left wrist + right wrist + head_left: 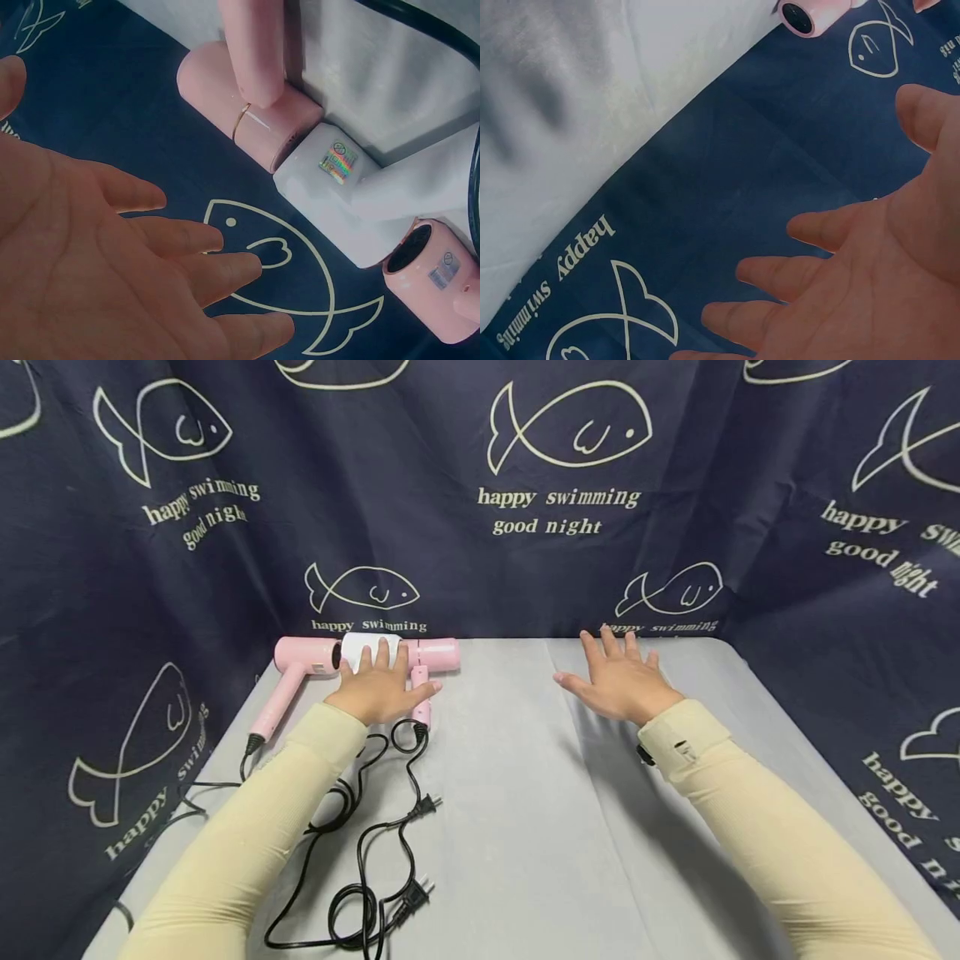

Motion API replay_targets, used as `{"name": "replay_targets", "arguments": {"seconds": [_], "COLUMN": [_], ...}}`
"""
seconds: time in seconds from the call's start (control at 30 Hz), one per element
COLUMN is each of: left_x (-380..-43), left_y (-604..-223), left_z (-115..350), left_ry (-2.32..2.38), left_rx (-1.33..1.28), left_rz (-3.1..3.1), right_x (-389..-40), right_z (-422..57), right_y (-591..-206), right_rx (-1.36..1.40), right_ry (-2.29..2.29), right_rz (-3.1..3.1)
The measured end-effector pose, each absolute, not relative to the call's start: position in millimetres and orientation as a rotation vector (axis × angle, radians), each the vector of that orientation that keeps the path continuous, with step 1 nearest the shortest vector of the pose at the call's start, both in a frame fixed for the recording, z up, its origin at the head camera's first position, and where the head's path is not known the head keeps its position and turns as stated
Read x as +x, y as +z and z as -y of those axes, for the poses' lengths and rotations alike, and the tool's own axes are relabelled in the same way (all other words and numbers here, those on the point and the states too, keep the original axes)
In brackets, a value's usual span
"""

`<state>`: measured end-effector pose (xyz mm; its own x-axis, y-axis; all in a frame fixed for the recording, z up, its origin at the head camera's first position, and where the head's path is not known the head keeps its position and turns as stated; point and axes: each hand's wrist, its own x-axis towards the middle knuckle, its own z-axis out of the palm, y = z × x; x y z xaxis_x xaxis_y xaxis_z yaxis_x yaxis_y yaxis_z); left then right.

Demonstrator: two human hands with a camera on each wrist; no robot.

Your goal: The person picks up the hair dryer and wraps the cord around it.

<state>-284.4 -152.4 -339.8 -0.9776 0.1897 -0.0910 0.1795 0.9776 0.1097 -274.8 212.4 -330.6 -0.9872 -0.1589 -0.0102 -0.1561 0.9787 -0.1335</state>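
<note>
My left hand point(375, 690) is held over the far left of the table, palm down with fingers spread, overlapping the hair dryers in the head view. Bare fingers point(232, 271) show in the left wrist view, holding nothing. Three hair dryers lie in a row there: a pink one point(303, 655) at the left, a white one point(351, 647) in the middle, partly hidden by my fingers, and another pink one point(441, 655) at the right. My right hand point(621, 683) hovers above the far right of the table, fingers spread and holding nothing, its shadow falling on the tabletop.
Black cords point(363, 852) run loosely from the dryers across the left side of the grey table point(517, 827). Two plugs point(414, 896) lie near its middle. A dark blue curtain point(450, 468) printed with fish surrounds the table at the back and sides.
</note>
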Motion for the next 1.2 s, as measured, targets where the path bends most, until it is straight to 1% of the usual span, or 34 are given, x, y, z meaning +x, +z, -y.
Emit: {"name": "replay_targets", "arguments": {"seconds": [0.33, 0.57, 0.77, 1.03, 1.2], "left_x": [-292.2, -295.6, -303.9, -316.6, -322.7], "left_y": [-341.6, -349.0, -359.5, -362.3, -371.2], "left_z": [152.9, 153.8, 152.8, 151.0, 146.1], "left_ry": [0.208, 0.248, 0.366, 0.505, 0.522], "left_rx": [0.291, 0.217, 0.198, 0.140, 0.099], "left_rz": [-3.029, -3.033, -3.048, -3.116, -3.104], "right_x": [-274.6, -274.6, -264.3, -249.7, -245.8], "right_z": [-210.3, -197.7, -188.5, -182.7, -179.5], "right_y": [-324.9, -340.0, -348.1, -334.9, -329.9], "right_rx": [-0.245, -0.266, -0.291, -0.328, -0.342], "right_ry": [-0.317, -0.432, -0.511, -0.555, -0.579], "right_rz": [-3.084, -3.092, -3.085, -3.103, -3.101]}}
